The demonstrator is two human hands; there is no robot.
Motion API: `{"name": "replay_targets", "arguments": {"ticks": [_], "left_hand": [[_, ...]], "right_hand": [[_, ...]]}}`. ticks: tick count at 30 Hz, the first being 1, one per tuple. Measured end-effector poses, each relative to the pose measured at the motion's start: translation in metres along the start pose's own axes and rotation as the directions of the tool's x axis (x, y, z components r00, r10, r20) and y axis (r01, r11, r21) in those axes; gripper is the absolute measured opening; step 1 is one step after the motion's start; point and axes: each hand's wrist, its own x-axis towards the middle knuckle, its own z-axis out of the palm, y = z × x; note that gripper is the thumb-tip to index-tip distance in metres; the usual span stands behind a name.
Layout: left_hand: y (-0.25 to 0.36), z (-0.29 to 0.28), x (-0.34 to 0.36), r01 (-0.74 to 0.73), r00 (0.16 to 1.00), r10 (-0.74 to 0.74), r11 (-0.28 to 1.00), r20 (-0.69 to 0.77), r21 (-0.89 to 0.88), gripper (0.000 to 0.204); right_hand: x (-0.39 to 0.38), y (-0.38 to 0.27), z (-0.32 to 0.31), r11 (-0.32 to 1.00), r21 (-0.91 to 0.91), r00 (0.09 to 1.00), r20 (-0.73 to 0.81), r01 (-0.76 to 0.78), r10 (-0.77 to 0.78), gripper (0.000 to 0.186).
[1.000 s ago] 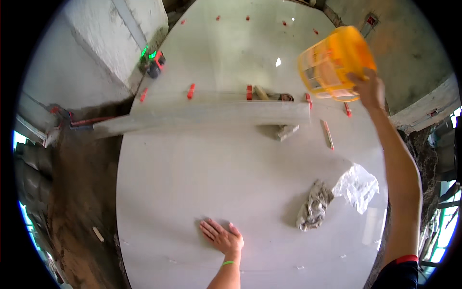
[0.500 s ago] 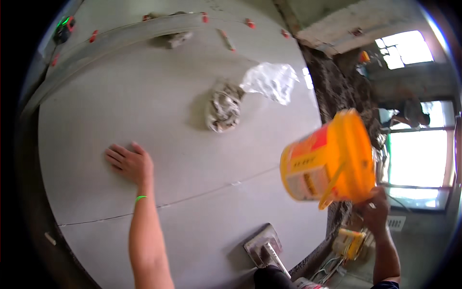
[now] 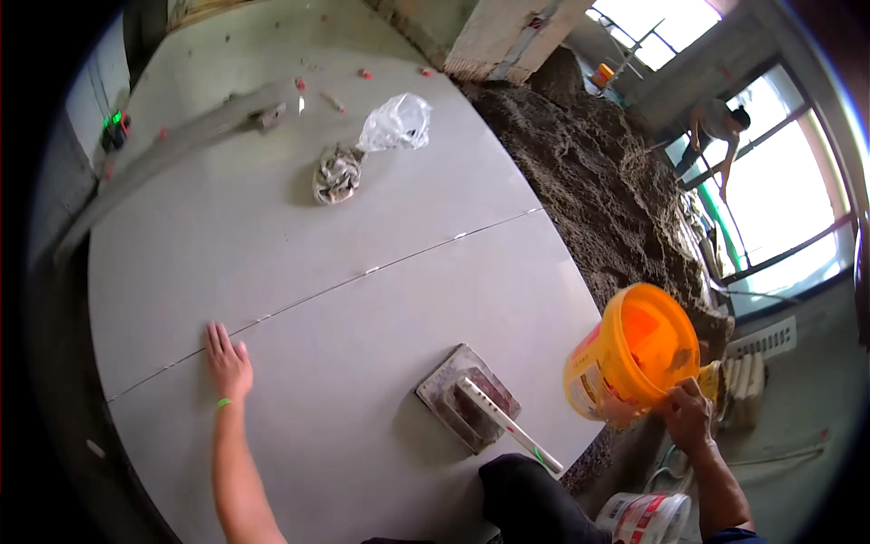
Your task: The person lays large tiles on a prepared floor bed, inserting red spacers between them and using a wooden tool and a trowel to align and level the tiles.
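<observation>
My left hand (image 3: 228, 361) lies flat with fingers stretched out on a large pale grey tile (image 3: 317, 344), beside a joint line with small white pieces in it. My right hand (image 3: 689, 412) grips the rim of an orange-yellow plastic bucket (image 3: 594, 372), held tilted at the tile's right edge with its open top showing. Left of the bucket a square trowel-like tool (image 3: 444, 399) with a long white handle (image 3: 494, 408) rests on the tile. Farther up lie a crumpled grey rag (image 3: 337, 177) and a clear plastic bag (image 3: 394, 122).
A long straightedge (image 3: 181, 150), red clips (image 3: 365, 73) and a green-lit laser tool (image 3: 116, 129) are farther back. Rough dark mortar (image 3: 589, 172) borders the tile on the right. A co-worker (image 3: 716, 127) bends over a long tool by windows. A white bucket (image 3: 639, 517) stands bottom right.
The view has swung to the right, showing the trowel-like tool and co-worker. The bucket in my right hand has come down low. My left hand now rests beside the joint.
</observation>
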Motion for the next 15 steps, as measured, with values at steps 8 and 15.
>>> {"name": "replay_targets", "arguments": {"ticks": [8, 15], "left_hand": [[-0.046, -0.037, -0.219, 0.132, 0.886, 0.024, 0.945, 0.464, -0.300, 0.059], [0.040, -0.133, -0.441, 0.388, 0.813, -0.576, 0.427, 0.085, -0.817, 0.037]], "right_hand": [[-0.064, -0.051, -0.019, 0.661, 0.574, 0.875, -0.299, 0.484, -0.381, 0.013], [-0.093, -0.163, 0.041, 0.410, 0.632, 0.707, -0.331, 0.658, -0.625, 0.014]]}}
